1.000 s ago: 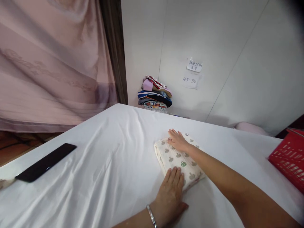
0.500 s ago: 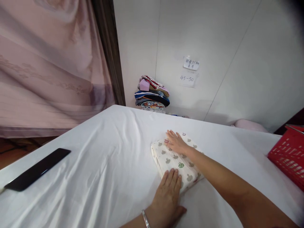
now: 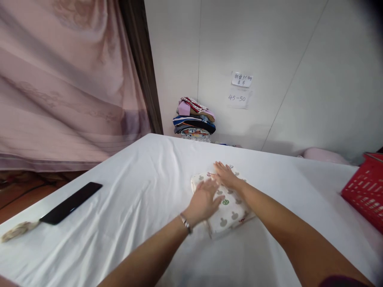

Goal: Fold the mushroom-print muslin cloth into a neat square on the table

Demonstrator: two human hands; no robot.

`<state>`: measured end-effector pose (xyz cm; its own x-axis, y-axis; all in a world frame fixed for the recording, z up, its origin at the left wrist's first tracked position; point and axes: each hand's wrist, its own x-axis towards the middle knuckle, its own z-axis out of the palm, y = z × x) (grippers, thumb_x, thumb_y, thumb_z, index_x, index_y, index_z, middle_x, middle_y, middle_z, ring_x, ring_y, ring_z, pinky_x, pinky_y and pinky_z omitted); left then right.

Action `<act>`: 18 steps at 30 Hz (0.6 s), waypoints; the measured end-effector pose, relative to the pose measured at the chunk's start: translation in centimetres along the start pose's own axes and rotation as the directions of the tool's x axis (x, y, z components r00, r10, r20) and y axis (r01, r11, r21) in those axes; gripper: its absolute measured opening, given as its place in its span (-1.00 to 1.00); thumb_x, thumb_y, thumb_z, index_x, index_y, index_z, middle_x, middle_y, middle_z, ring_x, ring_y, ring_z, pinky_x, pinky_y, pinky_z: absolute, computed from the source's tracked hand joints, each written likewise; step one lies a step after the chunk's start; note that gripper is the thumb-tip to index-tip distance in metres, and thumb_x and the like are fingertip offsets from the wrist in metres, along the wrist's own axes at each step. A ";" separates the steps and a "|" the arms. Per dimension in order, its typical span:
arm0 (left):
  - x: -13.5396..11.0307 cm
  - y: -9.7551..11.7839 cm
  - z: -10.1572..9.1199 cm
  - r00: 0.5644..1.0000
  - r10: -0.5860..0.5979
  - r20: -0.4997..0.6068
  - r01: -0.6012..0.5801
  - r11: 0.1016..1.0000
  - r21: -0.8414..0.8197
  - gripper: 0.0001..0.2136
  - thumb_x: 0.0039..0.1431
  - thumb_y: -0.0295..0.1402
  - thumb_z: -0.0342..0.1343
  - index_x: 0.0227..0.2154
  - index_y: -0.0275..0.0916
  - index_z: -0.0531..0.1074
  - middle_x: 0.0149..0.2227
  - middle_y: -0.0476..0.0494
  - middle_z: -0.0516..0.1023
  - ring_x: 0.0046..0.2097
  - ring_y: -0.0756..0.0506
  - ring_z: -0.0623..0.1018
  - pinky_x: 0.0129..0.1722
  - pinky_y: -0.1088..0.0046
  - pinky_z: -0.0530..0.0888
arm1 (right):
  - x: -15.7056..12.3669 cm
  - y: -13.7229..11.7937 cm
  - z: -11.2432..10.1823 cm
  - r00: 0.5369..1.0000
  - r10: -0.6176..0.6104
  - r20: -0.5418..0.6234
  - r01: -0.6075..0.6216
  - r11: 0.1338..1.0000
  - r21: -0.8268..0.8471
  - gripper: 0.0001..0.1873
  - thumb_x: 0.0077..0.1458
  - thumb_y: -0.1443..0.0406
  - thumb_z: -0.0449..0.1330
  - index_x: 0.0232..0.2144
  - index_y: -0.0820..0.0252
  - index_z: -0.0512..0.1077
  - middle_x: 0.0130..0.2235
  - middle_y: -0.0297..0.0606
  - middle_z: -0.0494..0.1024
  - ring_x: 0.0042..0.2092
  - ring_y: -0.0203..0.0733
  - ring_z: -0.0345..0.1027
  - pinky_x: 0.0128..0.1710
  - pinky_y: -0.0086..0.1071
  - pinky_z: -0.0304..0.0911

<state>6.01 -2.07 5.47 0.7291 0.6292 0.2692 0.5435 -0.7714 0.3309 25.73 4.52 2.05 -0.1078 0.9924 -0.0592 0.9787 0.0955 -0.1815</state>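
Observation:
A folded white cloth (image 3: 230,217) printed with grey, green and red mushrooms lies on a white sheet-covered table (image 3: 143,207). My right hand (image 3: 226,175) rests flat on its far part, fingers stretched out. Over the cloth's left side is my left hand (image 3: 205,201), slightly blurred, fingers spread and thumb apart. Whether its palm touches the fabric I cannot tell. A silver bracelet (image 3: 186,223) circles my left wrist. Both hands are empty.
On the left lies a dark flat phone-like object (image 3: 72,203) with a fluffy strap. A red basket (image 3: 365,191) stands at the right edge. Folded fabrics (image 3: 196,119) are stacked beyond the far edge, beside a pink curtain (image 3: 74,87).
My left hand has moved from the cloth's near edge up toward its far left side. My right hand stays on the far part. The view has shifted slightly.

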 end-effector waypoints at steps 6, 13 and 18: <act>2.8 -4.9 3.5 0.871 -0.491 0.025 0.488 0.869 0.077 -0.38 0.19 -0.02 -0.22 0.20 -0.30 -0.01 0.29 -0.27 -0.15 0.28 -0.28 -0.14 0.17 -0.02 -0.07 | -1.0 4.5 0.2 0.989 0.146 -0.027 -0.146 0.989 0.008 -0.21 0.14 -0.08 -0.27 0.25 0.31 -0.14 0.30 -0.14 -0.22 0.30 -0.04 -0.45 0.20 -0.07 -0.42; 1.7 -5.8 5.0 0.848 -0.528 0.035 0.525 0.848 0.065 -0.39 0.19 0.01 -0.29 0.23 -0.21 -0.09 0.30 -0.17 -0.21 0.29 -0.24 -0.14 0.18 0.04 -0.08 | -1.5 6.0 1.7 0.980 0.197 0.001 -0.193 0.962 0.194 -0.20 0.10 -0.12 -0.21 0.26 0.18 -0.14 0.31 -0.33 -0.27 0.30 -0.12 -0.47 0.21 -0.18 -0.25; 2.0 -5.7 4.4 0.866 -0.500 0.017 0.498 0.865 0.070 -0.38 0.17 0.04 -0.28 0.21 -0.22 -0.02 0.28 -0.20 -0.06 0.25 -0.24 0.02 0.15 0.13 0.03 | -2.3 6.7 0.3 0.965 0.262 0.000 -0.251 0.924 0.288 -0.25 0.10 -0.06 -0.14 0.25 0.09 -0.14 0.30 -0.31 -0.21 0.28 -0.13 -0.22 0.17 -0.24 -0.08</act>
<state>6.19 3.21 0.15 0.3669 0.9288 0.0524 0.8619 -0.3606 0.3565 32.46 2.83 0.63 0.1526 0.9827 -0.1050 0.8814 -0.1834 -0.4354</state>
